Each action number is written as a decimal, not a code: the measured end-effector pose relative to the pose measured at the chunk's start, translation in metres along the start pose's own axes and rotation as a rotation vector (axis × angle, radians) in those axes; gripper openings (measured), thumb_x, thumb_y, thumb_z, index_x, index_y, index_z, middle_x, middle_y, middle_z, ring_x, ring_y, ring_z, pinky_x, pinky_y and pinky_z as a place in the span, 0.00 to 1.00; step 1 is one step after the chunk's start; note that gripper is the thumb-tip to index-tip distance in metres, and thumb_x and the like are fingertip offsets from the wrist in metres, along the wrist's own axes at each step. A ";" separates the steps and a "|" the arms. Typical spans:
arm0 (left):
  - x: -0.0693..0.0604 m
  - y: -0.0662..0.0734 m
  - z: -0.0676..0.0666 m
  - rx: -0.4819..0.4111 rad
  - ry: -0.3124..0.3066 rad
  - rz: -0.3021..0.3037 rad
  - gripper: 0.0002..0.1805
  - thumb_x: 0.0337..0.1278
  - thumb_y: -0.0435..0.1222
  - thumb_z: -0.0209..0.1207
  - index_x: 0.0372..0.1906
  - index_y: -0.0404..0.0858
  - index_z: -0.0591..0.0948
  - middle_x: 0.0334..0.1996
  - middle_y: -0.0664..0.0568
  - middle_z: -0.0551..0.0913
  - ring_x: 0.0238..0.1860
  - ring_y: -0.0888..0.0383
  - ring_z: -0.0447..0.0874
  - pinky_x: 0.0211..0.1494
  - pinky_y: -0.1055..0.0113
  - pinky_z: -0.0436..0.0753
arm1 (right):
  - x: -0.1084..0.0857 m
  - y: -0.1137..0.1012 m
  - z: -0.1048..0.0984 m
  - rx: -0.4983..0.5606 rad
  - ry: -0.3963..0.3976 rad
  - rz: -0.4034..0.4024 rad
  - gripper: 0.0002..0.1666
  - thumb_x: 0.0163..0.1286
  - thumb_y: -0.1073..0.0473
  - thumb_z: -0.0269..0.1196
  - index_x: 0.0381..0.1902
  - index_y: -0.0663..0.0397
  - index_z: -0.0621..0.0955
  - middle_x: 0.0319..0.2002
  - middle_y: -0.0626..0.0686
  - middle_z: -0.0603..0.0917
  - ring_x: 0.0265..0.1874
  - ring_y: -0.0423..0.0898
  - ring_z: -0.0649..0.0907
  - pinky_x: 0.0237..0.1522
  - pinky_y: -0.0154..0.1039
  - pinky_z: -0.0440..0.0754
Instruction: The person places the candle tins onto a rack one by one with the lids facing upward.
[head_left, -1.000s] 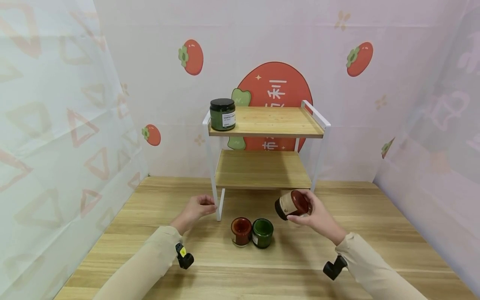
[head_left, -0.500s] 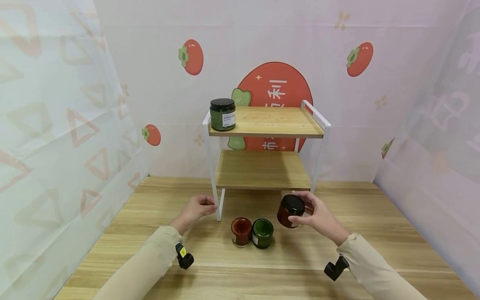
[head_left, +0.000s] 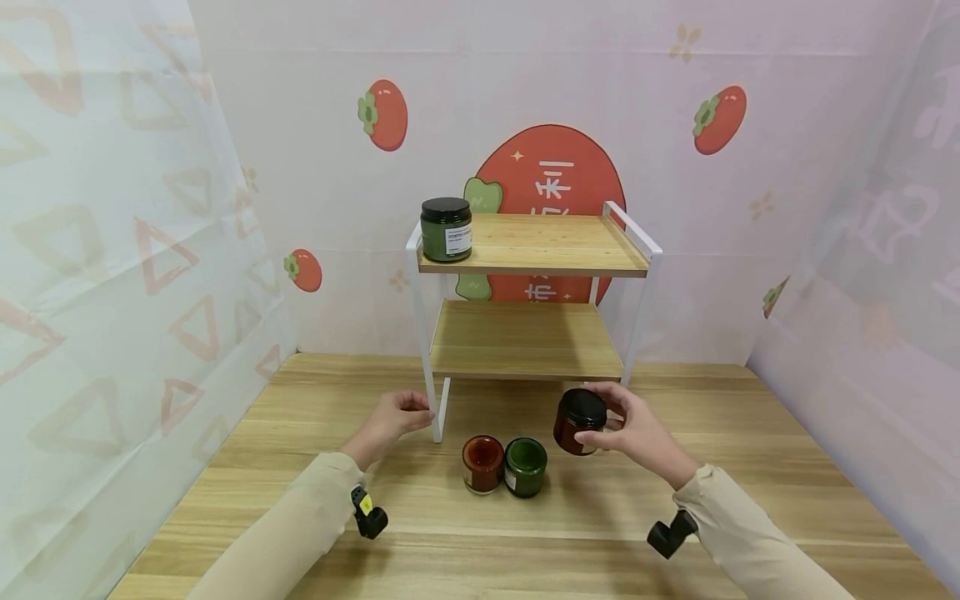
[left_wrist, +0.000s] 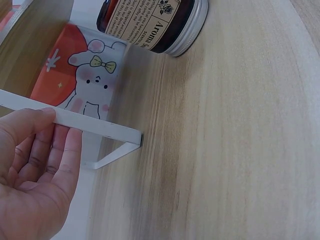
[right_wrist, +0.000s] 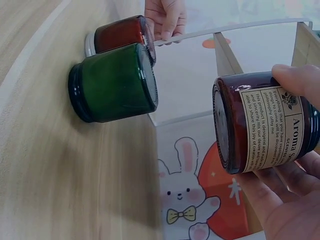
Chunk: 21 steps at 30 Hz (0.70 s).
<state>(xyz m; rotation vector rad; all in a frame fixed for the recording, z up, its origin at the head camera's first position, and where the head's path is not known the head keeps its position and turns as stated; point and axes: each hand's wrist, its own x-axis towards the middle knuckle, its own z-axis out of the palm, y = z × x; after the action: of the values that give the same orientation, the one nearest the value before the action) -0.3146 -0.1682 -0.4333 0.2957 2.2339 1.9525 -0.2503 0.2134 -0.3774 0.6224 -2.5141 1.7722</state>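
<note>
My right hand [head_left: 633, 429] grips a dark red jar [head_left: 580, 422] with a black lid on top, held above the table in front of the rack's right side. In the right wrist view, thumb and fingers wrap the labelled jar [right_wrist: 265, 122]. My left hand [head_left: 392, 423] pinches the rack's white front left leg [left_wrist: 97, 125] between thumb and fingers. Between the hands, a red jar [head_left: 482, 463] and a green jar [head_left: 526, 467] stand side by side on the table, bases up. A green jar [head_left: 446, 230] with a black lid stands upright at the top shelf's left end.
The white-framed rack has a wooden top shelf [head_left: 547, 242] and a lower shelf [head_left: 525, 337]. It stands on the wooden table [head_left: 465, 558], with printed cloth walls [head_left: 525, 75] behind and at both sides.
The jar in my right hand has turned from lying tilted, its base facing right, to upright with its black lid on top. My left hand has stayed at the rack leg.
</note>
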 end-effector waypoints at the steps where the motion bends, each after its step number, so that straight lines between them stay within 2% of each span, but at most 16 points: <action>1: 0.000 0.000 0.000 -0.002 0.000 0.000 0.12 0.59 0.24 0.59 0.44 0.20 0.73 0.35 0.49 0.80 0.44 0.52 0.82 0.49 0.68 0.85 | 0.000 0.000 0.000 -0.001 -0.003 0.003 0.41 0.53 0.63 0.74 0.62 0.65 0.69 0.62 0.66 0.71 0.50 0.35 0.81 0.52 0.32 0.82; 6: 0.000 0.000 0.001 -0.014 0.003 0.002 0.11 0.59 0.24 0.59 0.44 0.20 0.74 0.35 0.49 0.80 0.44 0.52 0.82 0.49 0.68 0.85 | 0.000 -0.004 -0.001 -0.020 -0.013 -0.005 0.39 0.54 0.61 0.74 0.62 0.62 0.70 0.60 0.64 0.73 0.50 0.37 0.81 0.52 0.34 0.82; 10: 0.000 -0.001 0.001 -0.014 0.007 0.000 0.11 0.58 0.23 0.60 0.43 0.22 0.74 0.35 0.47 0.80 0.42 0.54 0.82 0.48 0.69 0.85 | 0.001 -0.008 -0.002 -0.019 -0.016 0.006 0.40 0.54 0.61 0.74 0.62 0.61 0.70 0.60 0.64 0.73 0.53 0.49 0.81 0.52 0.35 0.83; 13: 0.001 -0.001 0.001 -0.008 0.012 -0.001 0.09 0.58 0.23 0.60 0.42 0.23 0.75 0.35 0.47 0.80 0.42 0.54 0.82 0.48 0.69 0.85 | 0.001 -0.013 -0.003 -0.008 -0.020 0.016 0.40 0.54 0.62 0.74 0.63 0.62 0.69 0.60 0.65 0.72 0.54 0.54 0.81 0.50 0.35 0.84; 15: 0.000 -0.001 0.001 -0.008 0.016 -0.002 0.09 0.57 0.24 0.60 0.41 0.24 0.75 0.35 0.48 0.80 0.43 0.53 0.82 0.48 0.69 0.85 | 0.002 -0.016 -0.004 -0.007 -0.021 0.006 0.40 0.54 0.63 0.74 0.63 0.64 0.69 0.60 0.66 0.72 0.52 0.51 0.82 0.50 0.35 0.84; 21: 0.000 0.000 0.001 -0.008 0.021 -0.003 0.09 0.56 0.24 0.61 0.40 0.25 0.76 0.34 0.48 0.80 0.41 0.54 0.82 0.47 0.70 0.85 | 0.005 -0.027 -0.010 -0.034 -0.005 -0.039 0.39 0.54 0.66 0.73 0.62 0.67 0.69 0.58 0.67 0.73 0.46 0.35 0.83 0.48 0.31 0.84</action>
<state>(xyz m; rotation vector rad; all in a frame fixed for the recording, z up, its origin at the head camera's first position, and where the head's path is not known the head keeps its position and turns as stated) -0.3142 -0.1672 -0.4337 0.2721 2.2376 1.9712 -0.2488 0.2129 -0.3478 0.6705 -2.5108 1.7142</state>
